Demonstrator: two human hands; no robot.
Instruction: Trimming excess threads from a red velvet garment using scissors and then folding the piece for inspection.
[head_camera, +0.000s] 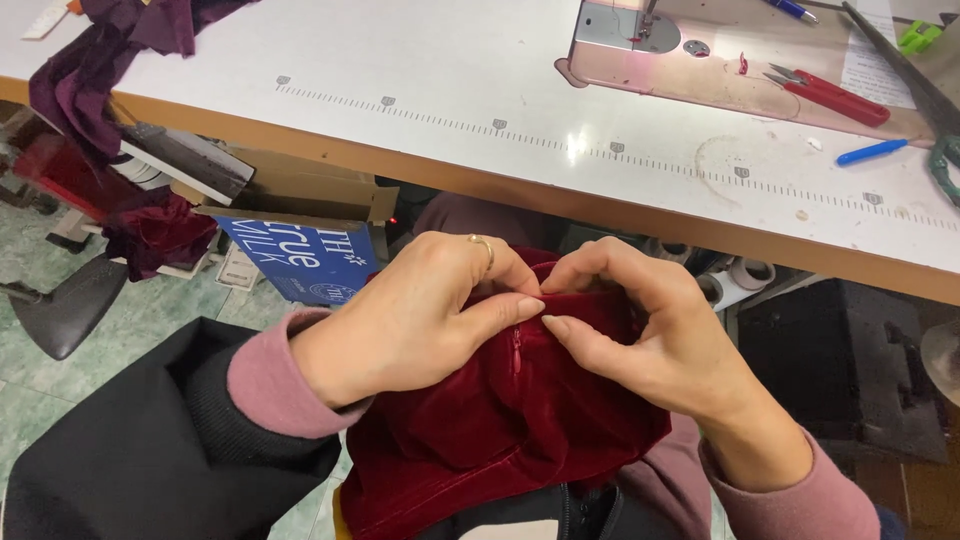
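Green-tiled floor (150, 320) at left, w/ white worktop (420, 90) across upper frame, wood-edged, printed ruler scale along its front. Sewing machine bed (740, 60) set at top right of worktop, pinkish-lit. Dark purple cloth (90, 70) draped over worktop's left corner, hanging down; more purple cloth bunched below it. Cardboard box (300, 190) under worktop at left, blue carton (300, 262) tucked against it. Black case (850, 370) under worktop at right. Black jacket sleeve (140, 450) filling lower left corner.

Red velvet garment (500, 420) on lap, below worktop edge, centre frame, bunched up btwn both hands; zip (517, 350) showing in a seam near its top. Left hand (410, 320) closed on top edge of garment, thumb & forefinger pinching fabric just beside zip, ring on one finger. Right hand (640, 330) likewise closed, pinching same top edge from other side, thumb tip nearly touching left thumb tip. Pink cuffs on both wrists.

Smaller bits on worktop, right end: red-handled snips (830, 97) on machine bed, blue pen (872, 151) just beyond it, second blue pen (793, 9) at top edge, green clip (918, 37) in far corner.
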